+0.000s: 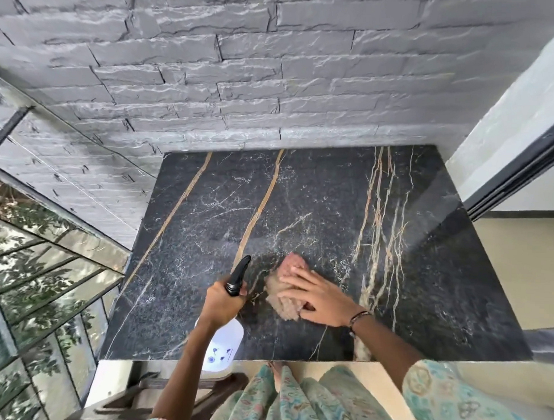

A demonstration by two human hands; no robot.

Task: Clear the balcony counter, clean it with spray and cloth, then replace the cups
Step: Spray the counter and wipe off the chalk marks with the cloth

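The spray bottle is gripped at its neck by the left hand, nozzle aimed across the dark marble counter. A pinkish cloth is pressed flat under the right hand's straightened fingers near the front edge. Overlapping strokes toward the stone wall would be advised. No cups are visible.

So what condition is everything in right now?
Counter: no cups on it, bare dark marble.
Spray bottle: gripped at its neck by the left hand, nozzle aimed across the counter.
Cloth: crumpled, pressed flat under the right hand.
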